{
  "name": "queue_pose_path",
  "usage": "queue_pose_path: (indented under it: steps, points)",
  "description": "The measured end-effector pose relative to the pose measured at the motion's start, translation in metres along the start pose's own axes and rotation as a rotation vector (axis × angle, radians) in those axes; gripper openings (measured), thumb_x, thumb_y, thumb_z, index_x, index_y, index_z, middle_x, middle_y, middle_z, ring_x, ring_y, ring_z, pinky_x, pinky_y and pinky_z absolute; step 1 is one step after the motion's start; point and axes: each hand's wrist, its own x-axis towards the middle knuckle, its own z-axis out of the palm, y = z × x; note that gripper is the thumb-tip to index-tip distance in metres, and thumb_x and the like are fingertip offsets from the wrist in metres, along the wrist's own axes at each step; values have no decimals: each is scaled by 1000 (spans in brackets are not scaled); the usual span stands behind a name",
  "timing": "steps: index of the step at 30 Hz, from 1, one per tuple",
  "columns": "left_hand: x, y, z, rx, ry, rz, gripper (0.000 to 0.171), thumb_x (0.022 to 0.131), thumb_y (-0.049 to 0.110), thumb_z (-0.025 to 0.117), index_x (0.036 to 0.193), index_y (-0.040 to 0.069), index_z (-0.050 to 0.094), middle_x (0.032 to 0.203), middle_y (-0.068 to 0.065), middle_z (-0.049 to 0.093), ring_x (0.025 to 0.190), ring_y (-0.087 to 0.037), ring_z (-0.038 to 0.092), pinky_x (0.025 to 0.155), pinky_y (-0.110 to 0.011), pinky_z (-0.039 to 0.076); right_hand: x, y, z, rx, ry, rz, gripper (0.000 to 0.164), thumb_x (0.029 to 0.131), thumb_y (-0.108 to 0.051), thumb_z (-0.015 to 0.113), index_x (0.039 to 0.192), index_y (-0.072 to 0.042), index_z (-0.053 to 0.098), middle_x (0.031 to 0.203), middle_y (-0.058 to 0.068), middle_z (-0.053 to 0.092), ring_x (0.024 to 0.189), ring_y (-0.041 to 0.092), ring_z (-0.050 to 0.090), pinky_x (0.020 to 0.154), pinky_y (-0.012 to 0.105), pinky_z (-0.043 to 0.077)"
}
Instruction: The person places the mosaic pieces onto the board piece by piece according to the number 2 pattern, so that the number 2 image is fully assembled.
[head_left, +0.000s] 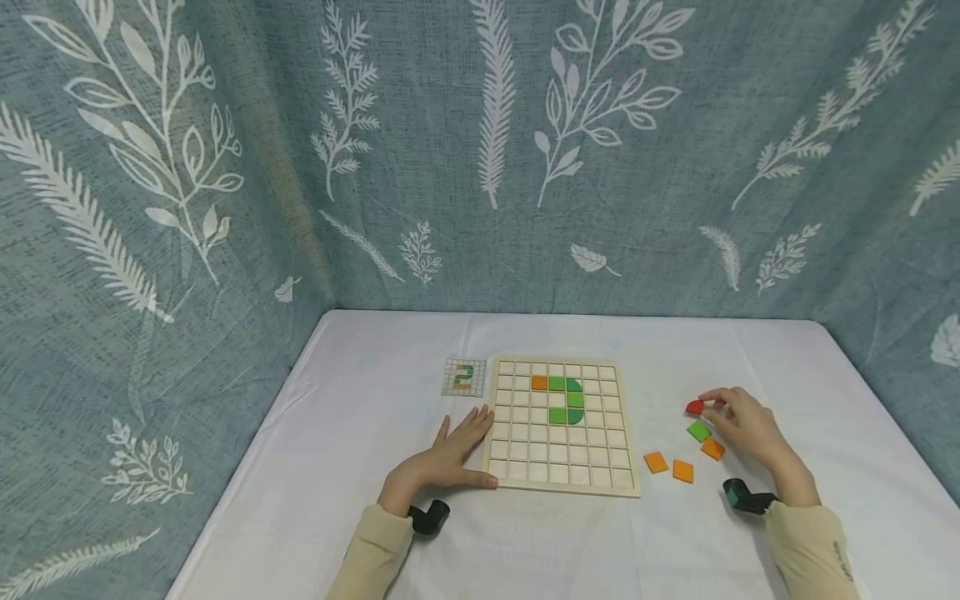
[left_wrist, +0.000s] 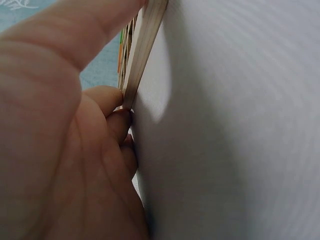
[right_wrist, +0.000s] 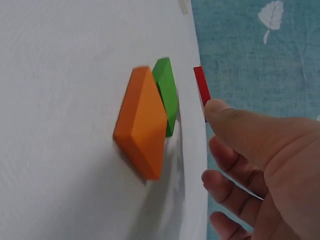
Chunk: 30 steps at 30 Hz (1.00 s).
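Observation:
A wooden grid board [head_left: 522, 477] lies on the white table, with an orange square [head_left: 539, 382], several light green squares and dark green rounded pieces [head_left: 574, 416] in its cells. My left hand [head_left: 448, 454] rests at the board's left edge, fingers spread, thumb by the near corner; the left wrist view shows fingertips against the board's side [left_wrist: 145, 50]. Out to the right, my right hand [head_left: 742, 425] pinches a red piece with a rounded edge [head_left: 695, 407] between thumb and fingers. Beneath that hand lie a green square [right_wrist: 166, 95] and an orange square [right_wrist: 142, 125].
Left of the board's far corner lies a small pattern card [head_left: 463, 377] showing a coloured figure on a grid. Two more orange squares [head_left: 656, 462] lie between the board and my right hand. A leaf-patterned curtain [head_left: 450, 167] hangs behind the table.

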Motion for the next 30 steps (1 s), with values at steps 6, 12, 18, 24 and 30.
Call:
queue_pose_path:
  steps: [6, 12, 18, 24, 30]
  points:
    - [1, -1, 1, 3, 2, 0, 101, 78, 43, 71, 150, 10, 9, 156, -7, 3, 144, -24, -3, 112, -52, -14, 2, -9, 1, 16, -9, -11, 26, 90, -13, 60, 112, 0, 59, 93, 15, 56, 77, 23, 50, 64, 31, 37]
    - [1, -2, 1, 4, 6, -7, 101, 77, 44, 72, 150, 11, 10, 156, -7, 3, 144, -24, -3, 112, -52, -14, 6, -17, 6, 12, 1, -46, 27, 89, -13, 61, 112, 0, 59, 91, 12, 55, 76, 21, 47, 60, 26, 39]
    - [1, -3, 1, 6, 10, -3, 102, 77, 45, 72, 150, 11, 10, 156, -7, 4, 144, -23, -2, 112, -52, -14, 11, -26, 13, 13, 31, -96, 27, 87, -12, 63, 111, 0, 59, 87, 8, 55, 71, 17, 46, 60, 26, 35]
    - [1, -4, 1, 4, 7, 3, 101, 77, 45, 71, 150, 10, 10, 156, -7, 4, 144, -23, -3, 112, -52, -14, 16, -33, 19, 23, 58, -152, 25, 87, -12, 64, 110, -3, 60, 86, 5, 55, 70, 14, 45, 59, 25, 37]
    - [0, -2, 0, 5, 6, 5, 101, 77, 45, 71, 150, 10, 9, 156, -7, 3, 144, -23, -3, 112, -52, -13, 20, -40, 24, 33, 73, -202, 23, 87, -13, 64, 108, -4, 61, 84, 3, 54, 69, 13, 45, 59, 25, 36]
